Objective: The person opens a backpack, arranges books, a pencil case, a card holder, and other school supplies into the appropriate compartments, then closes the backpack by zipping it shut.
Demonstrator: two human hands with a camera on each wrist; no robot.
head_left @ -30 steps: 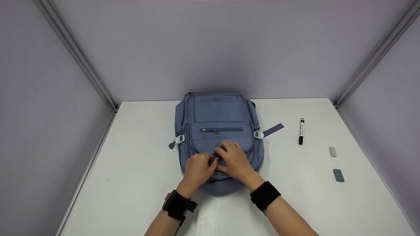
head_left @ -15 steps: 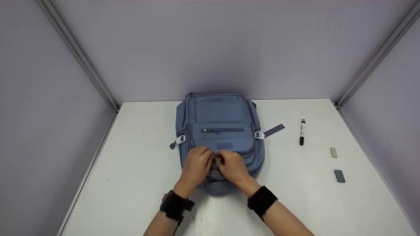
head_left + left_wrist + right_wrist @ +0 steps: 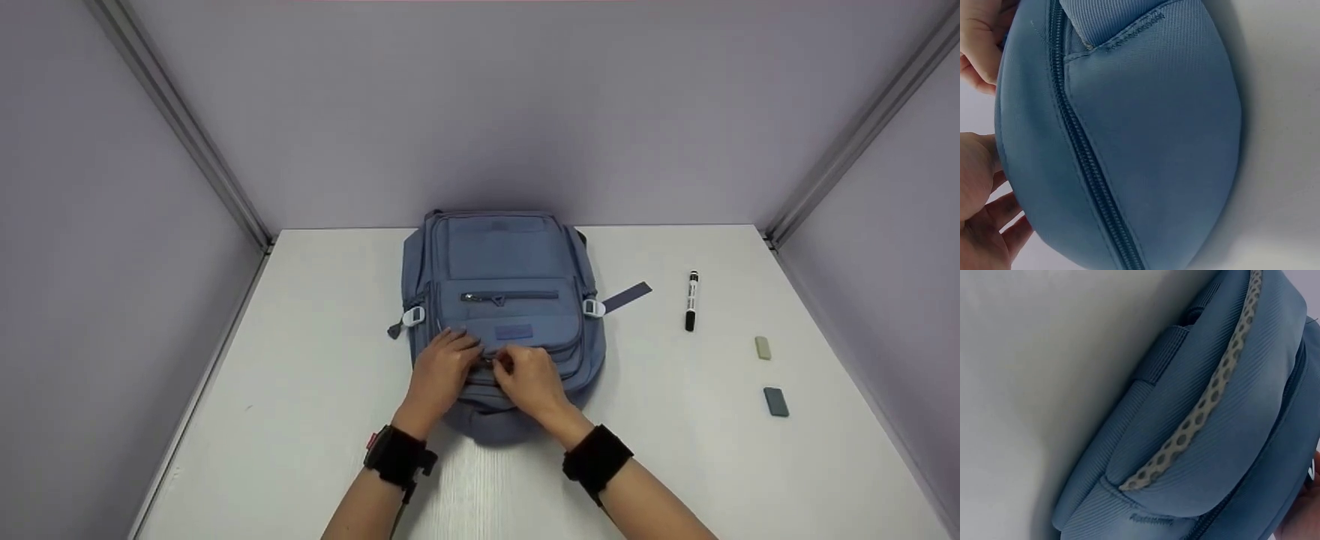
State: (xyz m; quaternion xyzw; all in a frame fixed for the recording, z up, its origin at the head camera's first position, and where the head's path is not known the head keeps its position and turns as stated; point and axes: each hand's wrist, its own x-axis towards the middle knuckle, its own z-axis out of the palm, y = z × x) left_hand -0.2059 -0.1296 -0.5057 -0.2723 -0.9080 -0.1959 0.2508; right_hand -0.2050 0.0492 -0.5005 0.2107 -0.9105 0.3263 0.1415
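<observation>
A blue backpack lies on the white table with its front face up. Its lower part is under both hands. My left hand rests on the pocket edge, fingers fairly straight; the left wrist view shows those fingers against the fabric. Beside it my right hand has curled fingers and pinches a small zipper pull near the bag's middle, mostly hidden by the fingers. Higher on the front is a horizontal zipper, and a fabric label sits just above the hands.
Right of the bag lie a black-and-white marker, a pale green small block and a dark green one. A strap end sticks out from the bag's right buckle. Grey panels enclose the table.
My right hand has come down from higher on the bag, and its fingers have drawn together. The left hand has shifted slightly left and its fingers have straightened. The dark opening between them looks smaller.
</observation>
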